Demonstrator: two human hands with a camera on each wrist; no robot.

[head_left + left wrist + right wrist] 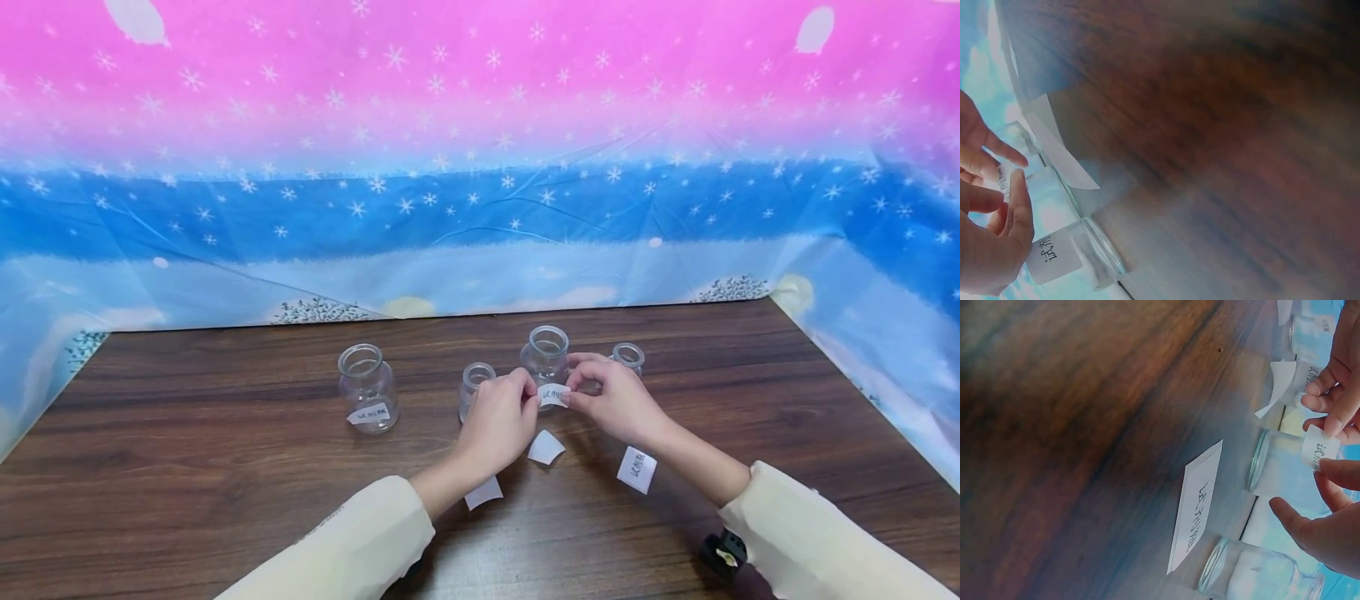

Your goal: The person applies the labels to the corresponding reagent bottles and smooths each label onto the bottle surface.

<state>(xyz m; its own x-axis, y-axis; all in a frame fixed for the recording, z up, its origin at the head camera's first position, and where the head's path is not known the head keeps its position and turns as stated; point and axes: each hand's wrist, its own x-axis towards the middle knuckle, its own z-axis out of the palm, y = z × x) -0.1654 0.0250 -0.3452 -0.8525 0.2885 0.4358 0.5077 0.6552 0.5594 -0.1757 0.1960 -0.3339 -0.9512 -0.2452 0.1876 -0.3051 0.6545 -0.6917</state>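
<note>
On the wooden table (187, 475) before me lie three white papers (637, 470); past them, my left hand (497, 417) and right hand (618, 398) pinch a written label (552, 396) by opposite ends, just in front of a glass jar (542, 362). Small jars (476, 387) flank it, a larger labelled jar (367, 386) stands leftward, and snowflake cloth (450, 200) hangs behind.

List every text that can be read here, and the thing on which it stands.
"试剂": curved white paper label held by left hand and right hand; end covered.
"试剂": white sticker on small clear-glass jar beside left hand; remainder unclear.
"试剂": loose white square label on brown wooden table; last character unclear.
Too blurred: white strip label on leftmost clear-glass jar.
</note>
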